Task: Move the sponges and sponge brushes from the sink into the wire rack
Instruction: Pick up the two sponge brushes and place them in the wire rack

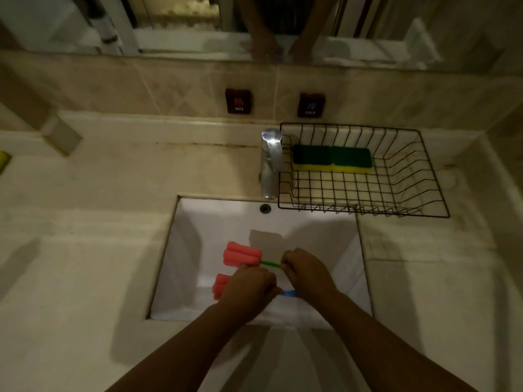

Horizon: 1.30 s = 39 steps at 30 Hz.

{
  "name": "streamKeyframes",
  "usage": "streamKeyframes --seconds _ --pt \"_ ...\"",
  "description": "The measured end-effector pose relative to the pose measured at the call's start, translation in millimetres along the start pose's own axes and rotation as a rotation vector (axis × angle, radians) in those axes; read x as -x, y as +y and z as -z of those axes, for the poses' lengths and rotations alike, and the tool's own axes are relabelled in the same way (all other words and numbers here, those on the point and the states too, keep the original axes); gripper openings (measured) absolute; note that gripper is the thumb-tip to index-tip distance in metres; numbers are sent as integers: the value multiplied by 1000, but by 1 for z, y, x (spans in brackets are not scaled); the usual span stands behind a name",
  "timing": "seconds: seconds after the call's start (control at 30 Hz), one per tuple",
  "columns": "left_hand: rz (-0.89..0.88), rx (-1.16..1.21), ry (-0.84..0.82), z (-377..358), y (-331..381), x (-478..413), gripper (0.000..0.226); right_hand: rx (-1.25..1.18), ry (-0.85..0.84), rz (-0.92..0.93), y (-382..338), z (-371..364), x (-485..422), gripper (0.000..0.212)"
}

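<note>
Two sponge brushes with pink foam heads are in the white sink (pixel 198 222). The farther brush (pixel 242 254) has a green handle, and my right hand (pixel 307 271) is closed on that handle. The nearer brush (pixel 220 285) has a blue handle that shows between my hands; my left hand (pixel 249 287) is closed over it just behind the foam head. Two green-and-yellow sponges (pixel 332 159) lie side by side at the back of the black wire rack (pixel 424 205), which stands on the counter to the right of the faucet.
A chrome faucet (pixel 271 162) stands between the sink and the rack's left edge. Hot and cold labels sit on the tiled wall behind. A mirror runs along the top. Pale stone counter surrounds the sink on both sides.
</note>
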State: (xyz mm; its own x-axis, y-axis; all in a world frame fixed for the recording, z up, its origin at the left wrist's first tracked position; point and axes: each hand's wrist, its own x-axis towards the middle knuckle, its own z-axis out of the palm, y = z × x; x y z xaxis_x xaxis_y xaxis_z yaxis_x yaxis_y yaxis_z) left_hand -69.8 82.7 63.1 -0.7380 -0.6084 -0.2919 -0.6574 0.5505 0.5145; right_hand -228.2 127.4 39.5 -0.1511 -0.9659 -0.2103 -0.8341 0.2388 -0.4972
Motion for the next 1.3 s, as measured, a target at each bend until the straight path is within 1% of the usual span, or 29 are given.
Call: streamKeyframes --seconds 0.17,0.33,0.53,0.73,0.97,1.17,1.3 --pt "10 -10 58 28 13 13 17 79 81 71 -21 30 4 14" --pt "-51 -63 149 63 28 25 23 108 189 102 -44 58 7 11" --pt "-128 -110 264 100 40 32 26 102 278 130 -65 92 8 18" --pt "-184 -138 351 132 53 37 28 122 383 166 -89 126 8 16" --pt "-223 -125 452 153 62 46 27 183 379 113 -111 152 10 20" --pt "-216 -132 474 157 60 49 26 154 406 127 -118 153 14 17" --pt "-210 -115 476 152 60 50 26 160 402 102 -116 151 16 18"
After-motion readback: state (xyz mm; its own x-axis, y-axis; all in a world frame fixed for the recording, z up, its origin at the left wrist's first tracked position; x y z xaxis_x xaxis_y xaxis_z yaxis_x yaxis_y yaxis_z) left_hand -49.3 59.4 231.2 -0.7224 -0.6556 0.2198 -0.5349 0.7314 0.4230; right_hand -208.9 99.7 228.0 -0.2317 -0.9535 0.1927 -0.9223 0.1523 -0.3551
